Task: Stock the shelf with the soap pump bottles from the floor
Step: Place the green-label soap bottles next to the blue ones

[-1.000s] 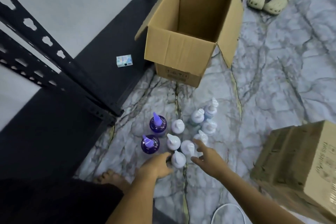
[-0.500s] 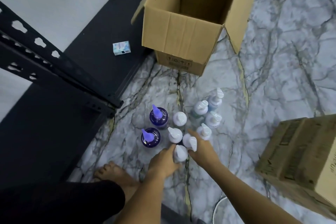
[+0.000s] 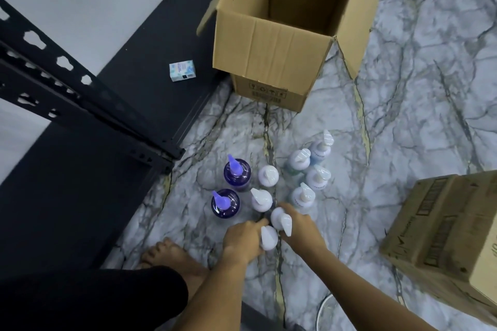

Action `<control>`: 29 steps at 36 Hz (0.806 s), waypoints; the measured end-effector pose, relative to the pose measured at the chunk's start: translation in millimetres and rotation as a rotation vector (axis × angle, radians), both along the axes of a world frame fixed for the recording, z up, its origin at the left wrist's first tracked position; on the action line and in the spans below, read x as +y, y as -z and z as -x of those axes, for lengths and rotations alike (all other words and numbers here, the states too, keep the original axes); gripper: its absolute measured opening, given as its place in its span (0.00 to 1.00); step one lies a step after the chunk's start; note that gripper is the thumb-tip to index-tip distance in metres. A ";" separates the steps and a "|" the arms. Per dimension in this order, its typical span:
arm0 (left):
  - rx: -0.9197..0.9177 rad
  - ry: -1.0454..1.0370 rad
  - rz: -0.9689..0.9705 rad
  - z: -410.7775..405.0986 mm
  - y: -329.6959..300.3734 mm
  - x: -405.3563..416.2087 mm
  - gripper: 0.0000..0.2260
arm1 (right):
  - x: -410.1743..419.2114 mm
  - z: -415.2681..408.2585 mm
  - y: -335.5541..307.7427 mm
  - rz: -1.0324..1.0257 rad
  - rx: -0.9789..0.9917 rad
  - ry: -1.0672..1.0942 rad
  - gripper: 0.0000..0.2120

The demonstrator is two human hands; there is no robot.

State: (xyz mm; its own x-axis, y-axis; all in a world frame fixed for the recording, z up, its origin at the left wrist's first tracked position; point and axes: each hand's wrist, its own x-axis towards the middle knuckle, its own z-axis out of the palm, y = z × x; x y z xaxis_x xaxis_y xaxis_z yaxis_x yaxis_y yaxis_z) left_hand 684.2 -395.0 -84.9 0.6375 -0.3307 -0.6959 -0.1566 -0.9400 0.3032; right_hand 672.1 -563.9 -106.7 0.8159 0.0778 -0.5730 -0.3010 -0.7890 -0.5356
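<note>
On the marble floor, near the black shelf, we count ten soap pump bottles. Our left hand grips the nearest white bottle; our right hand grips its white neighbour.

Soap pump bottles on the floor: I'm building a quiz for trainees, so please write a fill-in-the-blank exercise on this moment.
1. The two bottles nearest the shelf frame are ____ in colour.
2. The left hand and the right hand each grip a ____ pump bottle.
3. The small blue-and-white box lies on the lowest ____.
4. The open cardboard box stands ____ the bottles, as the camera sees it.

Missing words: purple; white; shelf; beyond
</note>
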 end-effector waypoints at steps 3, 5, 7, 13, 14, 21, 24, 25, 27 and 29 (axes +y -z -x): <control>-0.022 0.043 -0.013 -3.1 -0.6 -0.8 0.19 | -0.2 -5.7 -2.7 -0.031 0.008 -0.014 0.07; -0.029 0.050 -0.009 -4.4 -1.2 -0.8 0.19 | 0.7 -9.0 0.5 -0.097 0.014 0.007 0.10; -0.034 0.045 0.007 -4.5 -2.8 -0.9 0.19 | 0.3 -9.6 3.6 -0.069 0.020 -0.008 0.07; -0.016 0.024 0.032 -3.5 -7.5 5.7 0.22 | -1.0 -6.7 1.0 -0.001 0.050 0.001 0.28; -0.002 0.016 0.034 -3.3 -9.4 6.6 0.22 | -0.9 -7.2 3.4 -0.005 0.046 0.004 0.28; 0.084 -0.091 0.113 -7.9 -28.6 14.0 0.16 | -2.9 -2.7 -3.7 -0.027 -0.013 -0.010 0.20; 0.113 -0.153 0.183 -12.3 -39.7 18.2 0.18 | -8.4 3.7 -9.0 0.037 -0.045 -0.048 0.11; 0.127 -0.175 0.206 -12.9 -44.3 19.4 0.20 | -11.6 7.1 -13.1 0.055 -0.029 -0.066 0.13; 0.142 -0.213 0.247 -13.9 -52.5 22.8 0.23 | -18.8 14.6 -19.8 0.032 -0.042 -0.073 0.19; 0.146 -0.253 0.285 -14.8 -60.3 26.4 0.21 | -24.8 21.0 -29.0 -0.009 -0.079 -0.039 0.23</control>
State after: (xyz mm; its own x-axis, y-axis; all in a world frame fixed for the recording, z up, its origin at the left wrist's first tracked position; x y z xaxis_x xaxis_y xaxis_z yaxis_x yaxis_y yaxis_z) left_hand 699.0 -368.6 -24.7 0.6243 -0.3687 -0.6887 0.1329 -0.8186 0.5588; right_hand 651.1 -588.8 -77.7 0.8547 0.1154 -0.5061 -0.2266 -0.7942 -0.5638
